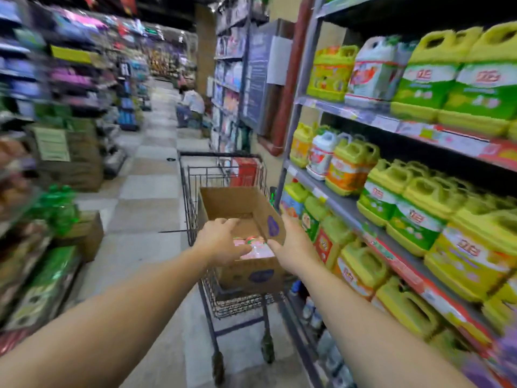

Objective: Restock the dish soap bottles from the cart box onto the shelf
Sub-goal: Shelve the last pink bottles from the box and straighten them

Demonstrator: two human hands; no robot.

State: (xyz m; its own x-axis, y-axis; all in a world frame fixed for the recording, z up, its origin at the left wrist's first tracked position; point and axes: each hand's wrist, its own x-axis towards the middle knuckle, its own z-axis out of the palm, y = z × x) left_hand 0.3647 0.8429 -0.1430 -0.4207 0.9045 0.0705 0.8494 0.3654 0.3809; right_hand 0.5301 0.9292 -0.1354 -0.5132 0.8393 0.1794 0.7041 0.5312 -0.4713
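On the left side of the aisle I see blurred shelves (42, 93) and green packs (56, 208). My left hand (221, 242) reaches into the open cardboard box (237, 203) in the cart (223, 301), fingers loosely spread over the pink-topped bottles (253, 245); I cannot tell if it grips one. My right hand (293, 247) rests on the box's right flap, fingers mostly straight. To the right, yellow jugs (419, 200) crowd the shelf (344, 208).
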